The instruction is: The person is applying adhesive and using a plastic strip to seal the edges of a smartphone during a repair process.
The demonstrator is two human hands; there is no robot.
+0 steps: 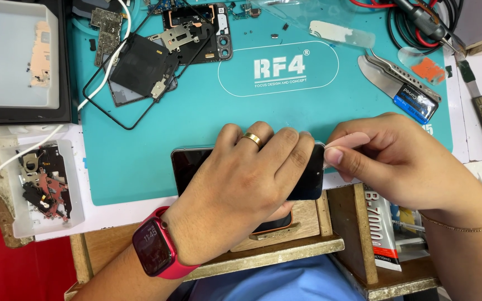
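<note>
Phone (188, 167): 1, flat glossy black slab w/ rounded corners, lies at near edge of teal mat (196, 117), partly over wooden ledge (285, 245).
L hand (241, 184): palm down, fingers curled over phone, pinning it.
R hand (386, 156): thumb + forefinger pinched on thin pale pick (333, 147) at phone's right edge.
Tweezers (403, 72): metal, 1 pair, far right on mat.
Trays (18, 56): 2, white plastic, left.

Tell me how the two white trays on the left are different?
The upper white tray is bigger and holds one pale, flat piece; the lower clear tray is smaller and piled with dark and reddish phone parts. The upper sits in a black box; the lower sits on the table. Both are rectangular.
</note>
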